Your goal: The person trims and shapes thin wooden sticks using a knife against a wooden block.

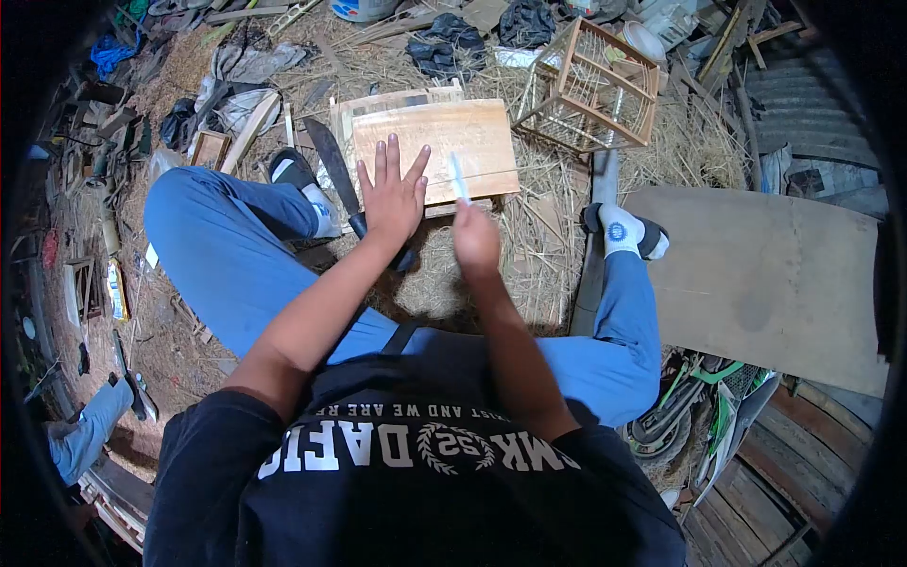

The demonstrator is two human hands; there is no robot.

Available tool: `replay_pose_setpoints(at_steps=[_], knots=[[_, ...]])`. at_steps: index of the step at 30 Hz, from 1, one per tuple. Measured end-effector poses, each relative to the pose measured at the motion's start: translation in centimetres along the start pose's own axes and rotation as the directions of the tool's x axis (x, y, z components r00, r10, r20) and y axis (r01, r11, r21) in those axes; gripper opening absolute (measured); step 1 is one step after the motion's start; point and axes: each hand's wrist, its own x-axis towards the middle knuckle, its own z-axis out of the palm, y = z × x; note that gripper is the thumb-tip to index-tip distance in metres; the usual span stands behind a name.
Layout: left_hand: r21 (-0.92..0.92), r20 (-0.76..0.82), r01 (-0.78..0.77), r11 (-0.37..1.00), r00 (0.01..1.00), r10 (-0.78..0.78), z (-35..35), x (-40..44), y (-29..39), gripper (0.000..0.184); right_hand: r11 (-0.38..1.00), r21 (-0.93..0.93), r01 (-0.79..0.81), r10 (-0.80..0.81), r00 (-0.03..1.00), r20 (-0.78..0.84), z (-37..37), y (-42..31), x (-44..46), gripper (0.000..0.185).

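Pale blue and blurry, a thin tool [456, 175] pokes out of the right hand [475, 236]. That hand is curled tight around the near end, maybe so it won't slip. The tip points away from the body, over a wooden board [435, 137]. I can't tell if it touches the wood.

Just left of this grip, the left hand [393, 201] lies on the board with its fingers spread wide, holding nothing. It looks like it presses down to steady the wood. The board sits just ahead of the right fist, with more wood under it.

Past the left hand lies a big dark knife [331, 156], its handle under the left wrist, so that side is tight.

The board's near edge is close to the fist. To the right of the grip there is loose straw [543, 250] and some open room. Farther ahead and right, a wooden cage [605, 85] stands near the board's corner. The bent legs [236, 227] spread wide, which leaves space between them.
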Motion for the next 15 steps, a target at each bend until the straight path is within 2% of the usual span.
replay_pose_setpoints(at_steps=[2, 3, 6, 8, 9, 10, 12, 14, 15], knots=[[0.000, 0.009, 0.000, 1.000, 1.000, 0.000, -0.2, 0.0, 0.1, 0.059, 0.997, -0.077, 0.032, -0.030, 0.999, 0.034, 0.1, 0.0, 0.7, 0.054], [0.000, 0.022, 0.002, 1.000, 1.000, -0.002, -0.2, 0.1, 0.0, 0.059, 0.997, -0.073, 0.036, -0.034, 0.999, 0.033, -0.6, 0.1, 1.4, 0.054], [-0.019, 0.010, 0.000, 1.000, 1.000, 0.000, 0.1, 0.1, -0.1, 0.059, 0.995, 0.000, -0.103, 0.102, 0.991, -0.089, -4.3, 1.5, 3.2, 0.052], [0.009, 0.047, 0.008, 1.000, 0.999, -0.008, 0.0, 0.0, -0.1, 0.059, 0.998, 0.014, -0.064, 0.065, 0.993, -0.099, -1.6, 2.2, 2.3, 0.051], [0.037, 0.072, 0.017, 0.999, 0.997, -0.019, -0.2, 0.2, 0.2, 0.058, 0.999, -0.048, 0.008, -0.012, 0.997, -0.081, -0.7, 1.3, 1.2, 0.050], [0.031, 0.070, 0.016, 0.999, 0.997, -0.018, -0.2, 0.2, 0.4, 0.058, 0.999, -0.053, 0.008, -0.012, 0.996, -0.085, -0.7, 0.8, 0.8, 0.050], [0.033, 0.093, 0.022, 0.999, 0.995, -0.025, -0.3, 0.3, 0.2, 0.059, 0.997, -0.077, -0.014, 0.017, 0.999, 0.042, -0.9, -0.5, 0.7, 0.049], [0.043, 0.095, 0.021, 0.999, 0.995, -0.025, -0.2, 0.3, 0.0, 0.059, 1.000, -0.010, -0.003, 0.003, 0.998, 0.057, -3.5, 0.0, 1.7, 0.051], [0.028, 0.081, 0.023, 0.999, 0.996, -0.025, 0.0, 0.3, -0.1, 0.060, 0.998, 0.003, -0.070, 0.070, 0.997, -0.008, -4.6, 1.0, 2.6, 0.051]])
